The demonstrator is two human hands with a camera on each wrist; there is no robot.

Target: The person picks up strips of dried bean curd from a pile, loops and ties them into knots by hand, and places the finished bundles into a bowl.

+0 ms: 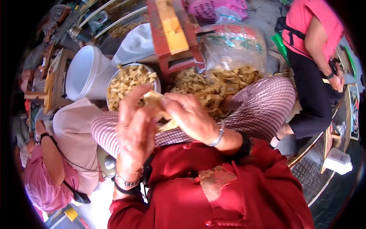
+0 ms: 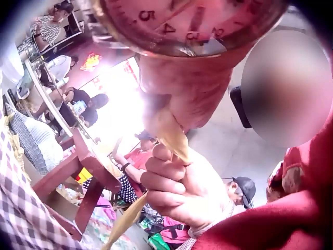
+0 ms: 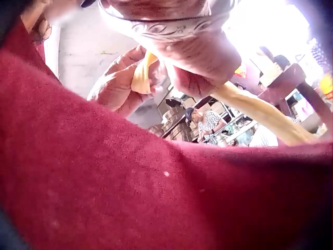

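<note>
Both hands meet in front of the person's lap around a flat, pale yellow strip [image 1: 153, 97]. The left hand [image 1: 133, 122], with a watch on its wrist, pinches the strip at one end. Fingers curled, the right hand [image 1: 192, 118] grips it close by; a silver bracelet circles that wrist. In the left wrist view, a short length of strip [image 2: 174, 138] spans the two hands, and a long tail hangs below the right fist. The right wrist view has the tail [image 3: 265, 112] running out past the right hand. Part of the strip is hidden inside the fingers.
A bucket [image 1: 155, 84] full of small folded yellow pieces stands ahead, beside an empty white bucket [image 1: 82, 72]. Loose strips [image 1: 236, 80] lie heaped by the right knee. Beyond are a red wooden bench [image 1: 160, 38] and a clear plastic bag [image 1: 236, 45]. People sit at both sides.
</note>
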